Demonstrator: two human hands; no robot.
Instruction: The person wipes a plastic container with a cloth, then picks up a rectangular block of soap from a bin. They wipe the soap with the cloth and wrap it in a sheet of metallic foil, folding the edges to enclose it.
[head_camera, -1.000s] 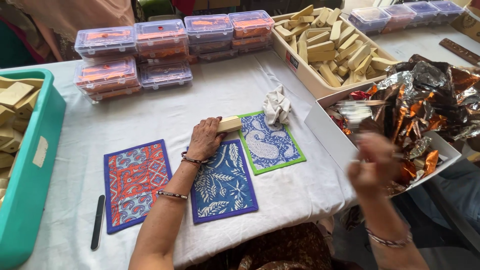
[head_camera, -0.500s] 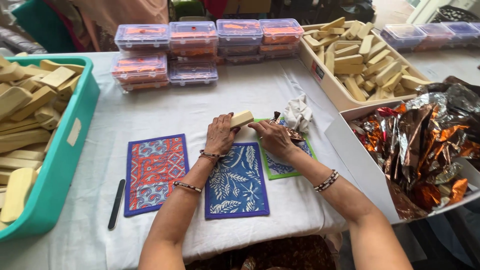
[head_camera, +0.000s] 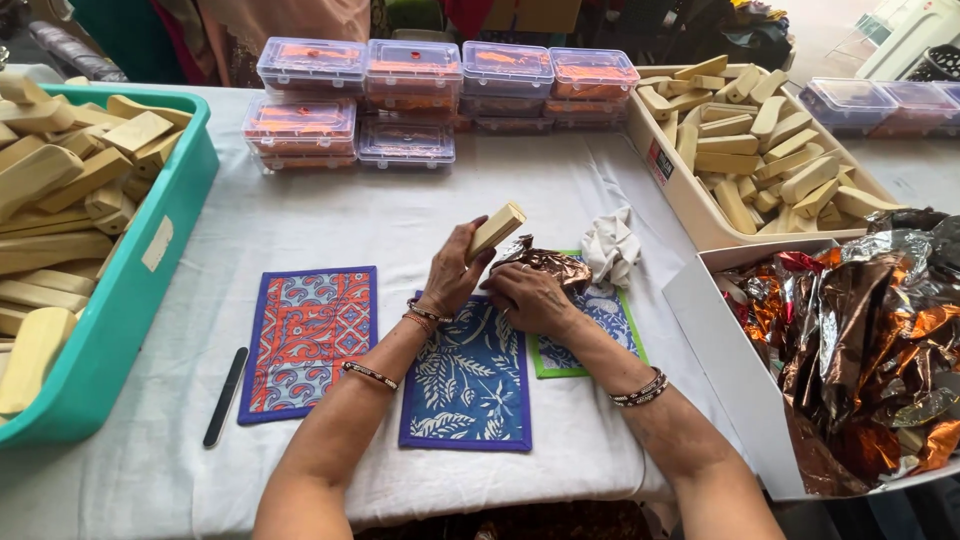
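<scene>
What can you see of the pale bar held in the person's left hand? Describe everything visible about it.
The pale bar is a cream-yellow, rectangular block with flat faces and squared edges, looking like soap or wax. It is unwrapped and whole. The left hand grips its lower end, lifting it clear of the table, tilted up to the right. Its upper end is free. Just below, the right hand rests on a crumpled foil sheet.

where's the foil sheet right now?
Head view, centre of the table: the bronze foil sheet lies under the right hand, over the green-edged mat, beside the white cloth and the bar in the left hand.
</scene>
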